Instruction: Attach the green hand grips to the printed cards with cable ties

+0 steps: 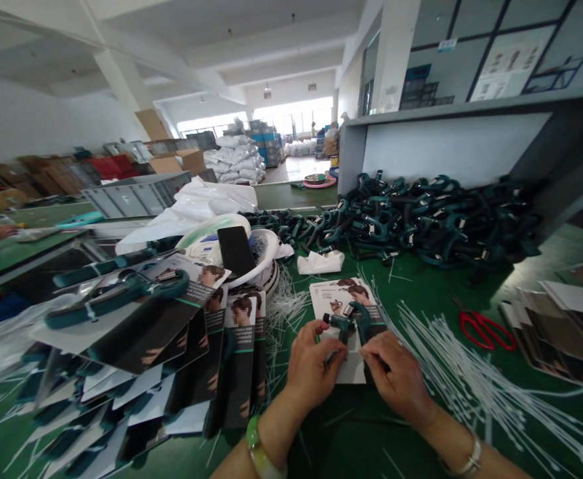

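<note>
The left hand's (314, 362) fingers close on a teal hand grip (361, 322) over a printed card (326, 299); what the right hand's (396, 372) fingers hold is indiscernible. Cable ties (451, 366) lie right of the card; heaped grips (421, 219), beyond it.

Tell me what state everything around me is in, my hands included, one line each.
Left hand: fingers curled, tips at the hand grip.
Right hand: fingers curled, tips close to the left hand's.
Hand grip: lying on the card.
Card: flat, partly covered.
Scissors: lying down.
Plastic ties: loose, fanned out.
Phone: tilted, dark-faced.
Cardboard box: flaps open.
Crate: upright.
</note>
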Demonstrator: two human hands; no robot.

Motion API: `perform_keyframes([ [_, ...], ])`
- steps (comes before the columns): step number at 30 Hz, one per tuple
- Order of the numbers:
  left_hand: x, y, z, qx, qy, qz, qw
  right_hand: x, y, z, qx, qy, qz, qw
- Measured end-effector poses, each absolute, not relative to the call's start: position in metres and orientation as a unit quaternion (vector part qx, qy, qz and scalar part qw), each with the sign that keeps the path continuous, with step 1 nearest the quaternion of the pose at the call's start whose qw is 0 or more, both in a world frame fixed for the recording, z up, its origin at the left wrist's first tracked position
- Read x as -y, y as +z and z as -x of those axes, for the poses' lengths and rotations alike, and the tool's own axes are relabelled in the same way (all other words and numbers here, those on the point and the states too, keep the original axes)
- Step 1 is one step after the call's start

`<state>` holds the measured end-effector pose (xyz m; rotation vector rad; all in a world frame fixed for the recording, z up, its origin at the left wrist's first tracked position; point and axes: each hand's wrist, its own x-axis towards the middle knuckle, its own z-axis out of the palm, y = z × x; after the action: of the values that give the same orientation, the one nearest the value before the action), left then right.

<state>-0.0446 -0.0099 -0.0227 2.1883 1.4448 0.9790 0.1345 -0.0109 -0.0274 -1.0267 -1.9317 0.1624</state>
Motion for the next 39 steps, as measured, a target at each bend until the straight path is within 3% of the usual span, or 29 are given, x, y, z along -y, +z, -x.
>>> perform_keyframes([
  [4, 0.018, -0.020, 0.043, -0.539, 0.301, -0.770, 0.162, 0.015, -0.028, -0.139, 0.793, 0.043, 0.409, 0.450],
  [9, 0.018, -0.034, 0.037, -0.537, 0.368, -0.718, 0.247, 0.016, -0.024, -0.133, 0.834, 0.057, 0.347, 0.424],
  [17, 0.012, -0.042, 0.024, -0.551, 0.379, -0.693, 0.269, 0.014, -0.025, -0.126, 0.771, 0.163, 0.348, 0.508],
  [23, 0.012, -0.044, 0.020, -0.599, 0.362, -0.680, 0.218, 0.016, -0.024, -0.128, 0.750, 0.220, 0.384, 0.492],
  [32, 0.019, -0.036, 0.014, -0.634, 0.286, -0.709, 0.117, 0.010, -0.032, -0.146, 0.858, 0.154, 0.338, 0.354],
  [39, 0.017, -0.032, 0.015, -0.643, 0.267, -0.708, 0.115, 0.012, -0.032, -0.140, 0.803, 0.214, 0.369, 0.416],
])
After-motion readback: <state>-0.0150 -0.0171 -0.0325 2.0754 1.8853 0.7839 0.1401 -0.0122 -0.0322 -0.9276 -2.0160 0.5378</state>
